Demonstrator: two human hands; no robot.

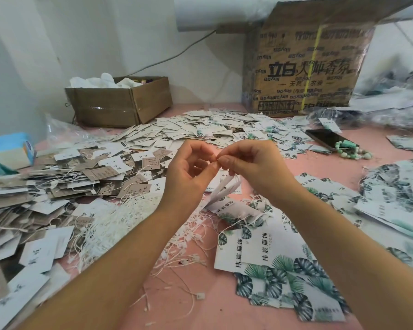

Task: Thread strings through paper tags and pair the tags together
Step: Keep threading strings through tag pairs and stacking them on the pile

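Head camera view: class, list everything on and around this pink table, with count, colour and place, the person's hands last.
table: one, pink, under everything.
large cardboard box: one, brown with black print, back right.
small cardboard box: one, brown, back left.
tissue pack: one, blue, left edge.
phone: one, black, right.
beads: one string, green, beside phone.
brown and white tags: many, left pile.
leaf-print tags: many, white and green, right.
loose strings: many, white, centre.
held tags: count unclear, white, under right hand.
left hand: fingertips meet the right's.
right hand: grips held tags.
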